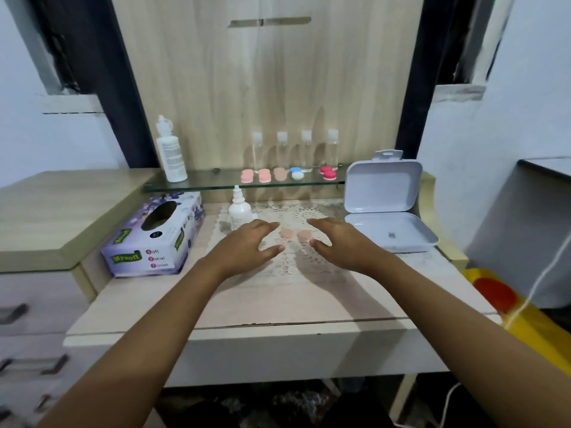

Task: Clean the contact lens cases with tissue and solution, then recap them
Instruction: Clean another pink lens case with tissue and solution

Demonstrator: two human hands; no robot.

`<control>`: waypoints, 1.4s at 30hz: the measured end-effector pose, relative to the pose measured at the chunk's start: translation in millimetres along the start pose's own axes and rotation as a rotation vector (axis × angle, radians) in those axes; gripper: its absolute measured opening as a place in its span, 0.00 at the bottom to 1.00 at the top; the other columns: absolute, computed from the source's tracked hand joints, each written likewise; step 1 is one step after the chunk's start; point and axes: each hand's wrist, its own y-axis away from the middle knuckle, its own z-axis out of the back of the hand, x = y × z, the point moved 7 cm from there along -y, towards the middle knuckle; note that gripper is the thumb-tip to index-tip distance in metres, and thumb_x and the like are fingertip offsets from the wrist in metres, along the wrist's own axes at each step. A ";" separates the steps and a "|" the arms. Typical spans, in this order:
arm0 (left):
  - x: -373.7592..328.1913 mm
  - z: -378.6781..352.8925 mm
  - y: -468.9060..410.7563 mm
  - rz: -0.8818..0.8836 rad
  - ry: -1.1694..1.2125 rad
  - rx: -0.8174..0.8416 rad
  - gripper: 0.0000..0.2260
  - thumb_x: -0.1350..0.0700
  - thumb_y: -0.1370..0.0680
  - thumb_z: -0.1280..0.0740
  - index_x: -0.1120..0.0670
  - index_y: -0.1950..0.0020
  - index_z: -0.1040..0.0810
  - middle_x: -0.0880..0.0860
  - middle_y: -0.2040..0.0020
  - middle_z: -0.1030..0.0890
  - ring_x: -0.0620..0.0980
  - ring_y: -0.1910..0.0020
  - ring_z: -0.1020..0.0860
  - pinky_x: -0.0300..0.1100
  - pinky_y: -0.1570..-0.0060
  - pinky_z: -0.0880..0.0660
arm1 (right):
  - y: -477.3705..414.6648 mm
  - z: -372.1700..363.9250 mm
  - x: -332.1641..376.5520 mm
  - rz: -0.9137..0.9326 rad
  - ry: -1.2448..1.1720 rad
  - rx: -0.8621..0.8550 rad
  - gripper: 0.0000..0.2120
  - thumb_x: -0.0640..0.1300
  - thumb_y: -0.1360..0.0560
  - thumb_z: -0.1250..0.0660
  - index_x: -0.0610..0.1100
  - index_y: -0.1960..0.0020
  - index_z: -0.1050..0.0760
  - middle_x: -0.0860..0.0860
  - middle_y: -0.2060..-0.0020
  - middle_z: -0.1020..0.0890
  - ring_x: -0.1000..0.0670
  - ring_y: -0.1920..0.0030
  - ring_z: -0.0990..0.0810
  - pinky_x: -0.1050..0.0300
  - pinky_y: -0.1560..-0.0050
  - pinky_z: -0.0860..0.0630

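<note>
Spread, empty: left hand (247,246), right hand (343,242), flanking pink lens case (295,233) on doily (287,268). Right of doily: pale hinged box (383,186) open, perhaps small ring (391,235) inside.

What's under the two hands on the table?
A white lace mat, with a pink lens case showing between the left hand and right hand. Whatever lies directly beneath the palms is covered.

My left hand (247,245) & right hand (343,245): both bare, slim fingers. Behind each wrist, left forearm (148,329) & right forearm (457,319) are bare skin too, all the way to pic edge. Nails, finer detail: too blurred to tell.
</note>
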 end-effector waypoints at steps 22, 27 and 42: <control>25.1 -36.7 -15.7 -0.029 -0.026 -0.101 0.16 0.48 0.22 0.37 0.52 0.37 0.25 0.51 0.43 0.24 0.51 0.42 0.27 0.47 0.44 0.29 | -23.1 -51.0 -5.8 -0.055 0.039 -0.152 0.18 0.53 0.25 0.38 0.48 0.38 0.25 0.47 0.41 0.23 0.42 0.42 0.28 0.51 0.43 0.30; 21.2 -19.9 -2.5 -0.052 0.022 -0.327 0.14 0.50 0.21 0.39 0.54 0.41 0.22 0.50 0.47 0.20 0.50 0.47 0.23 0.41 0.52 0.28 | -20.9 -50.9 -7.7 -0.057 0.022 -0.176 0.17 0.54 0.25 0.39 0.49 0.39 0.24 0.48 0.42 0.22 0.43 0.42 0.27 0.51 0.44 0.31; 90.1 -20.1 -22.4 0.476 0.858 -0.480 0.32 0.51 0.29 0.27 0.52 0.30 0.38 0.51 0.41 0.27 0.51 0.42 0.26 0.55 0.41 0.26 | -19.1 -50.9 -8.5 -0.041 0.017 -0.215 0.15 0.51 0.24 0.39 0.49 0.40 0.24 0.49 0.42 0.22 0.44 0.42 0.27 0.52 0.46 0.32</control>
